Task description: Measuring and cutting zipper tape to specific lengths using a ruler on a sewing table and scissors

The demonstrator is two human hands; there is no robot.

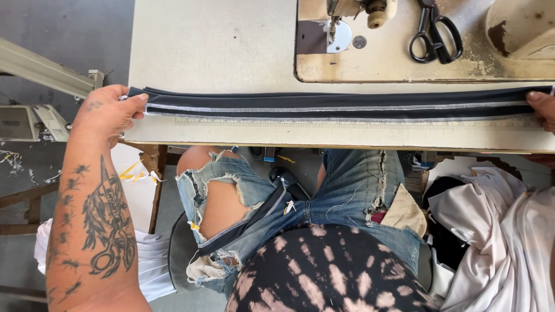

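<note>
A long dark fabric strip [335, 105] with pale stitched edges lies stretched flat across the sewing table [219, 52], just above a ruler scale marked on the table near its front edge. My left hand [110, 112] pinches the strip's left end at the table's left edge. My right hand [543, 110], mostly cut off by the frame's right side, holds down the strip's right end.
The sewing machine's needle and plate [335, 32] stand at the back centre. Black scissors [435, 36] lie on the machine bed to the right. A heap of white and dark cloth [497, 231] sits at the lower right, beside my knees in torn jeans.
</note>
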